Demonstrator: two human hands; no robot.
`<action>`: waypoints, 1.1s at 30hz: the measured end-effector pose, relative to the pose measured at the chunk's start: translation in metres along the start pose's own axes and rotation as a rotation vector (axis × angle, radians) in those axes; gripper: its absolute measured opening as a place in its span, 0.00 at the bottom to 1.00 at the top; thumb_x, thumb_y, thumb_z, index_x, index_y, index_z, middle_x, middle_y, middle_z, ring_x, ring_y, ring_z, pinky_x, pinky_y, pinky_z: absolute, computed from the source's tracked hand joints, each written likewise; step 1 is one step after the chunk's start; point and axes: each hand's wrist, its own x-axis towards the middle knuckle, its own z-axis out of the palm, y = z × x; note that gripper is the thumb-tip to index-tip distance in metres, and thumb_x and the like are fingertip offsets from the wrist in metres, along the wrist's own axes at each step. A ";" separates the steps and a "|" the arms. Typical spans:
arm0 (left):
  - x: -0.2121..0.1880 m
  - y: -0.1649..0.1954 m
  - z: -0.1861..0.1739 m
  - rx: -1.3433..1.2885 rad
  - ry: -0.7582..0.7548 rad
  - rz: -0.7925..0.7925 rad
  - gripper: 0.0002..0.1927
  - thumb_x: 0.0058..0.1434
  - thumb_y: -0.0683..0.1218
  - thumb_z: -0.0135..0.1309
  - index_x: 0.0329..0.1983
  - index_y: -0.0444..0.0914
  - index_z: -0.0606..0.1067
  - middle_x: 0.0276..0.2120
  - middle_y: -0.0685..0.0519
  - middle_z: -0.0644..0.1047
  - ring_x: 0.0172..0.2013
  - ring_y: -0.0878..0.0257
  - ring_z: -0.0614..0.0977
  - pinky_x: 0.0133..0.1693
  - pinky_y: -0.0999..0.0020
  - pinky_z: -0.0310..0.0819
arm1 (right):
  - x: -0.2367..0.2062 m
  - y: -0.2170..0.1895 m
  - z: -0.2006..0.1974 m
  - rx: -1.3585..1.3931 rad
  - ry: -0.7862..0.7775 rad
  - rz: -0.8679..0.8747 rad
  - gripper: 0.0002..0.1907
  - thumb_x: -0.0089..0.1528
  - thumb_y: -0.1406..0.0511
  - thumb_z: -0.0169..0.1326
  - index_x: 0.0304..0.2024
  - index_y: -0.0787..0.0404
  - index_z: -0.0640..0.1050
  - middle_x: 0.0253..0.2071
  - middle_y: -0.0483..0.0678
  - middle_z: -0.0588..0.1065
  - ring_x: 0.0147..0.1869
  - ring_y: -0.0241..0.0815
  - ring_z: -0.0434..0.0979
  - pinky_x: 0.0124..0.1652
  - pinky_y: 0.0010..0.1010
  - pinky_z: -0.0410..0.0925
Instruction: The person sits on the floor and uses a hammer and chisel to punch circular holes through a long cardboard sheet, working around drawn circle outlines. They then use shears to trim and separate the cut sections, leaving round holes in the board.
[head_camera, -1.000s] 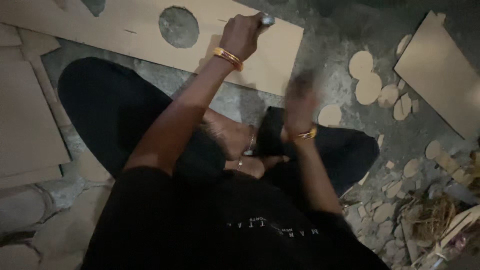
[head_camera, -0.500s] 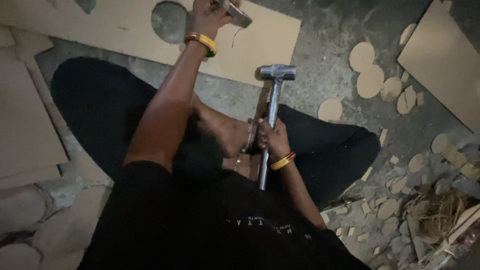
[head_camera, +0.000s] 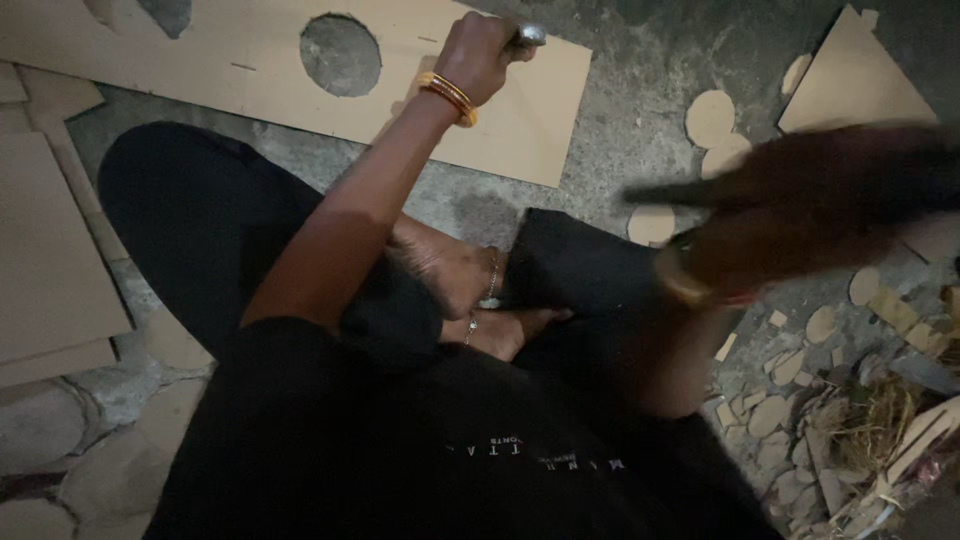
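My left hand (head_camera: 478, 52), with gold bangles on the wrist, is closed around a short metal punch (head_camera: 528, 36) standing on a brown cardboard sheet (head_camera: 520, 120). A round hole (head_camera: 340, 55) is cut in that sheet, to the left of the punch. My right hand (head_camera: 830, 205) is raised at the right and heavily motion-blurred. A dark streak that looks like the hammer handle (head_camera: 660, 192) pokes out to its left. The hammer head cannot be made out. I sit cross-legged in black clothes, with my bare feet (head_camera: 480, 300) in the middle.
Round cardboard discs (head_camera: 710, 118) and small offcuts lie scattered on the concrete floor at the right. A triangular cardboard piece (head_camera: 850, 80) lies at the top right. Stacked cardboard sheets (head_camera: 50, 250) are at the left, and a heap of scraps (head_camera: 880, 420) at the bottom right.
My right hand has swung with the hammer from in front of my lap up and out to the right, now blurred. My left hand stays on the punch.
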 end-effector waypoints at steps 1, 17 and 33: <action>0.000 0.000 0.000 -0.023 -0.003 0.007 0.10 0.65 0.49 0.63 0.36 0.38 0.82 0.27 0.42 0.80 0.30 0.45 0.82 0.33 0.50 0.75 | 0.019 -0.007 0.000 -0.020 0.052 -0.087 0.10 0.70 0.65 0.56 0.51 0.63 0.72 0.32 0.46 0.73 0.30 0.35 0.72 0.28 0.29 0.66; -0.008 -0.033 -0.020 -0.639 -0.001 0.063 0.04 0.75 0.39 0.54 0.49 0.38 0.79 0.43 0.49 0.85 0.43 0.58 0.86 0.44 0.62 0.82 | -0.166 0.059 0.024 0.055 -0.523 1.058 0.10 0.70 0.64 0.52 0.35 0.56 0.67 0.21 0.39 0.65 0.19 0.28 0.62 0.17 0.23 0.57; 0.016 -0.022 -0.027 -0.670 -0.440 -0.087 0.07 0.72 0.39 0.48 0.44 0.39 0.78 0.43 0.54 0.83 0.45 0.65 0.84 0.48 0.68 0.82 | -0.142 0.038 0.027 -0.024 -0.517 1.073 0.08 0.67 0.62 0.55 0.38 0.58 0.71 0.19 0.38 0.65 0.17 0.28 0.61 0.15 0.23 0.57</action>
